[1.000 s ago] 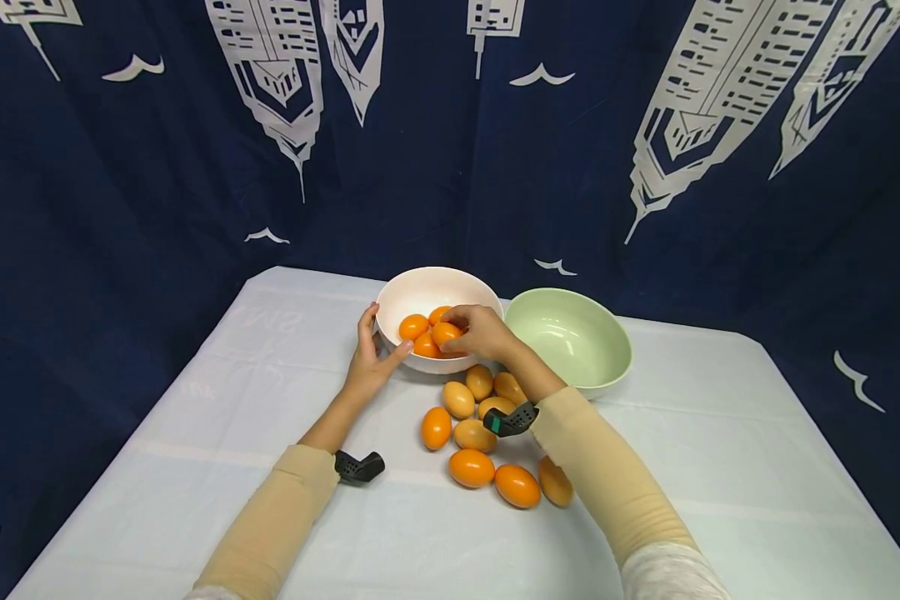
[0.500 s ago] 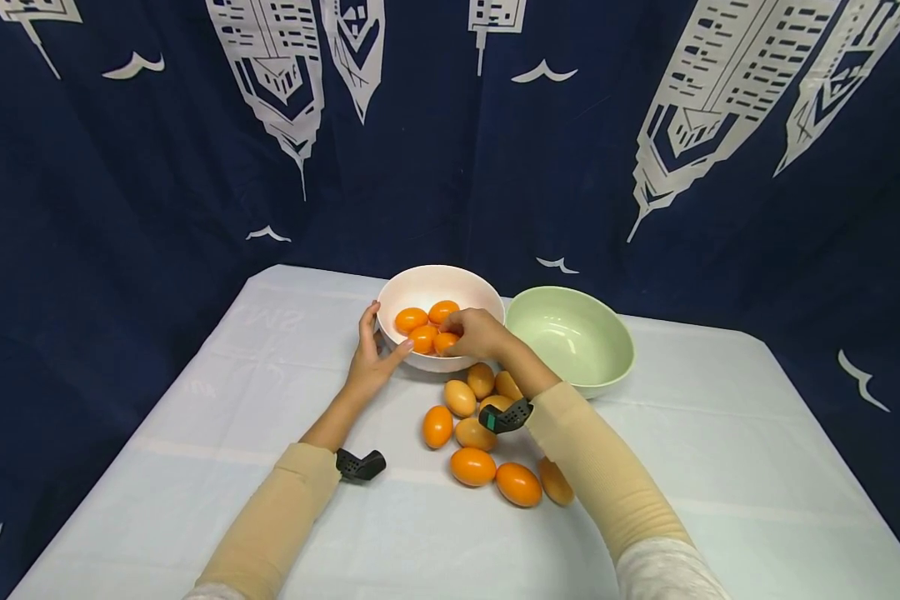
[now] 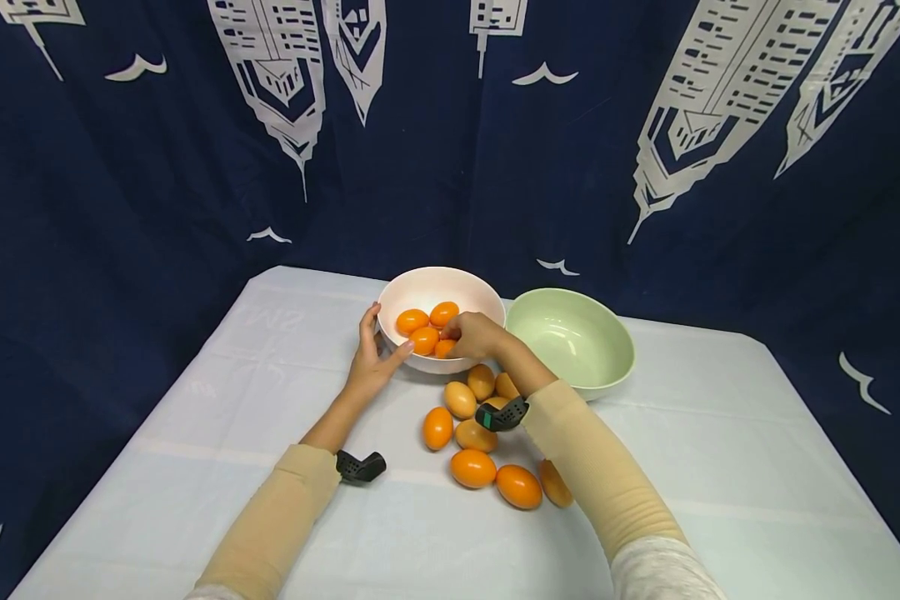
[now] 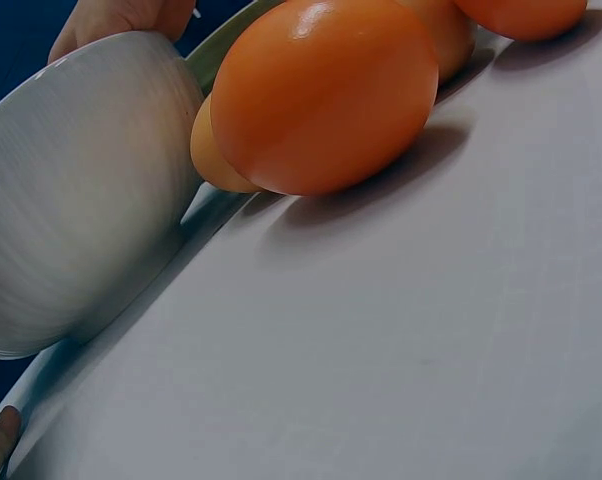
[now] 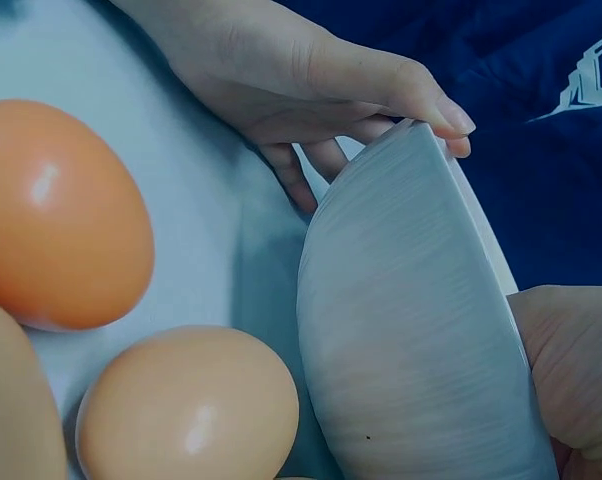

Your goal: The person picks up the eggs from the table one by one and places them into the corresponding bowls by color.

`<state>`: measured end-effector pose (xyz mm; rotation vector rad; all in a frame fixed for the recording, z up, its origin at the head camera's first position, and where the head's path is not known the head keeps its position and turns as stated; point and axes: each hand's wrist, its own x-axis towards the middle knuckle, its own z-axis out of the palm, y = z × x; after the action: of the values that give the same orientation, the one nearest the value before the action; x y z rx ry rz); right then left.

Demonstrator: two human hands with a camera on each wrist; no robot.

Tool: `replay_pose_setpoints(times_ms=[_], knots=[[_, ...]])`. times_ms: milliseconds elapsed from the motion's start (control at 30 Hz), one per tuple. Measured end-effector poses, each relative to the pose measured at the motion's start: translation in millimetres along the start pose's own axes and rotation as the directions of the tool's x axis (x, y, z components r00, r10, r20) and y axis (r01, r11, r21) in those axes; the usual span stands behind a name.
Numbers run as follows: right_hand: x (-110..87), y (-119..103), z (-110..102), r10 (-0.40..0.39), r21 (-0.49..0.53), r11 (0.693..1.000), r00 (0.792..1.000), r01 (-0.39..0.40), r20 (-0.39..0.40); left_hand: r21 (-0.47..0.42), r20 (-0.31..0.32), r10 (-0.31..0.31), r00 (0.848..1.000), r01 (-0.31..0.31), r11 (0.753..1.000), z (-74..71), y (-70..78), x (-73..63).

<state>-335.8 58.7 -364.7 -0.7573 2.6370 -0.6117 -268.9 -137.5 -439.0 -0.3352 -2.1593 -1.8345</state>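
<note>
My left hand [image 3: 372, 354] holds the near left side of a white bowl [image 3: 480, 297], its thumb over the rim and its fingers along the outer wall. Inside the bowl lie several orange eggs [image 3: 412, 322]. My right hand [image 3: 482, 337] reaches over the near right rim, its curled fingers around the right end of an orange egg [image 3: 444, 348]; the hand partly hides that egg. The right wrist view shows the left thumb [image 5: 421, 95] on the rim of the bowl [image 5: 401, 300], while the right hand's fingertips are hidden behind the wall.
A green bowl [image 3: 570, 333] stands right of the white bowl, partly behind the right forearm. Tan eggs [image 3: 460, 400] and orange eggs [image 3: 473, 468] lie in front of the bowls, some under the right arm. A dark blue printed curtain [image 3: 420, 192] hangs behind the white-covered table [image 3: 195, 450].
My right hand has lowered an orange egg among the others in the white bowl. The eggs there have shifted slightly. My left hand keeps its hold on the bowl.
</note>
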Motion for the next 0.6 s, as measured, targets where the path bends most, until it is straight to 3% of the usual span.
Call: replay_pose_setpoints(times_ms=[67, 267, 533, 600], knots=[[0.3, 0.7, 0.5, -0.001, 0.001, 1.0, 1.0, 0.001, -0.002, 0.008, 0.004, -0.004, 1.0, 0.004, 1.0, -0.5, 8.6, -2.6], [-0.4, 1.4, 1.8, -0.018, 0.0, 1.0, 0.999, 0.018, -0.028, 0.019, 0.0, -0.007, 1.0, 0.007, 1.0, -0.3, 12.7, -4.1], [-4.2, 3.5, 4.7, -0.058, 0.041, 0.997, 0.993, 0.062, -0.106, 0.016, 0.005, -0.011, 1.0, 0.011, 1.0, -1.4, 10.2, -3.1], [-6.2, 4.3, 5.3, -0.078, 0.055, 0.995, 0.989, 0.086, -0.127, 0.01, 0.001, 0.0, 1.0, 0.0, 1.0, -0.7, 1.2, -0.4]])
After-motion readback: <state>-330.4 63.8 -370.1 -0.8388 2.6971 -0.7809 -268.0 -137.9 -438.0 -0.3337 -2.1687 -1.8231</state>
